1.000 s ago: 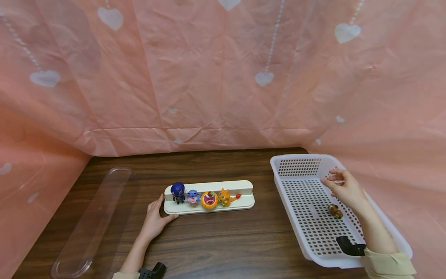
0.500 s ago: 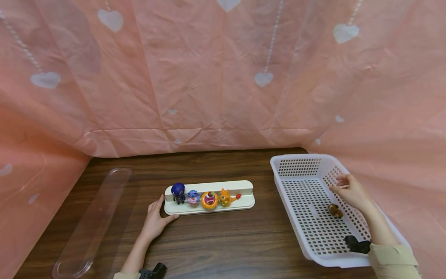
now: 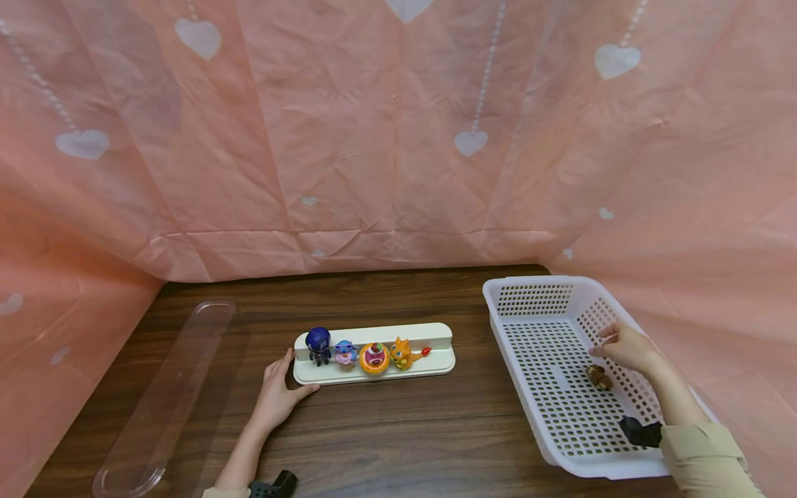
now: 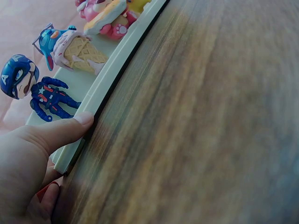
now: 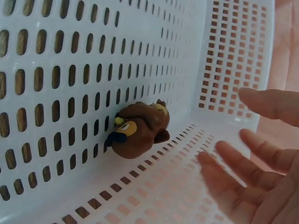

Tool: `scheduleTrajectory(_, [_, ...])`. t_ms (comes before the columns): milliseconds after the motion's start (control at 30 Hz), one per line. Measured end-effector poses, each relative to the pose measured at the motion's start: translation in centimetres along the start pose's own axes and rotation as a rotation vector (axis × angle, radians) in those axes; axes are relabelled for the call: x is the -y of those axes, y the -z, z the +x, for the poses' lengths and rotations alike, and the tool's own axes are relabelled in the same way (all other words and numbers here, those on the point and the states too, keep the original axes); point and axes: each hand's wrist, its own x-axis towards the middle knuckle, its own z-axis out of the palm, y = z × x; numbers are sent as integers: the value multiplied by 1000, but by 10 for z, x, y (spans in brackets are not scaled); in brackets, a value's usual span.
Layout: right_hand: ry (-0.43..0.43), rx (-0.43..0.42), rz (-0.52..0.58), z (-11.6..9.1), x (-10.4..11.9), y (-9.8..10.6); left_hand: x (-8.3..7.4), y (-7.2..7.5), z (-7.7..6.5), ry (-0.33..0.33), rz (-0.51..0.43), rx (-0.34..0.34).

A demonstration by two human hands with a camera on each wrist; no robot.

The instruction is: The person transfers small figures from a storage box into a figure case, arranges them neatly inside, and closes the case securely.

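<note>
A white two-step display stand (image 3: 429, 330) holds a row of toy figures: a blue-helmeted figure (image 3: 318, 346), a blue one on an ice-cream cone (image 4: 79, 51), a pink one in an orange ring (image 3: 374, 359) and an orange figure with a red-tipped tail (image 3: 402, 354). My left hand (image 3: 277, 398) grips the stand's left end, thumb on its front edge and fingers round the end. Inside the white basket (image 3: 512, 377), a brown toy figure (image 5: 140, 130) lies on its side. Over it hovers my right hand (image 3: 629, 348), fingers spread and apart from the figure.
To the left on the dark wooden table (image 3: 398, 429) lies a long clear plastic cover (image 3: 165, 404). A pink cloth (image 3: 373, 138) with white hearts hangs behind and at both sides. The perforated basket has raised walls all round.
My right hand has moved down and slightly right inside the basket, nearer to the brown figure. The left hand and the stand keep their place.
</note>
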Motion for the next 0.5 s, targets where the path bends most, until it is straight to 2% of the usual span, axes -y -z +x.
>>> scheduleTrajectory(133, [-12,68,-22,2,-6,-4,-1,-1,-1,-3,7,3])
scheduleTrajectory(333, [-144,233,27,2,-12,-14,-3,1,-2,-3,-1,-2])
scheduleTrajectory(500, [-178,258,21,4,-13,-18,-3,3,-2,-7,9,5])
